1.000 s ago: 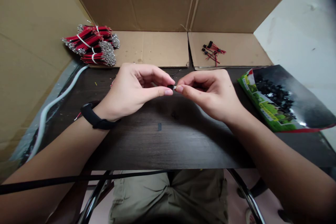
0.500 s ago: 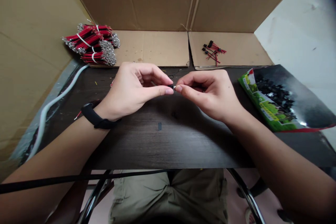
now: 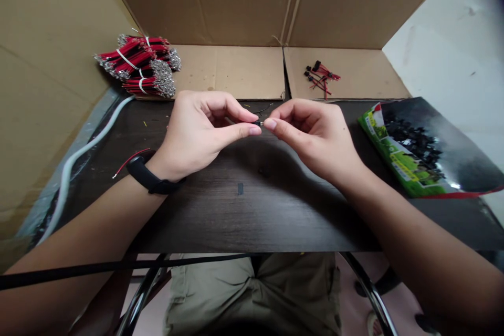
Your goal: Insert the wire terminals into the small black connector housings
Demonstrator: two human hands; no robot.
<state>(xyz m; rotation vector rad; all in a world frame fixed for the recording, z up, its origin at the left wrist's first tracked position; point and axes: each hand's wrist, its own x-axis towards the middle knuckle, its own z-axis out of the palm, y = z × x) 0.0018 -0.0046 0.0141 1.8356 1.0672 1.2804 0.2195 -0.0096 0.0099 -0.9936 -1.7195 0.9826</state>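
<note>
Pinched between thumb and fingertip of my left hand [image 3: 212, 126] is a small black connector housing [image 3: 257, 123]. My right hand [image 3: 311, 134] pinches a wire end whose tiny metal tip [image 3: 262, 124] shows at the housing's right side. The fingers hide most of the wire, and I cannot tell how far the tip sits inside the housing. Both hands hang over the dark table [image 3: 220, 226], their fingertips almost touching. By my left wrist lies a loose red and black wire [image 3: 128, 160].
Bundles of red and black wires [image 3: 137, 65] with metal ends lie at the back left. A few wired black connectors [image 3: 321, 76] rest on the cardboard [image 3: 370, 73] at the back right. A bag [image 3: 401, 168] with several black pieces stands right. A white cable [image 3: 66, 173] runs left.
My fingertips have risen slightly, still holding the connector housing and the wire end. More of the loose red and black wire shows beside my left wrist.
</note>
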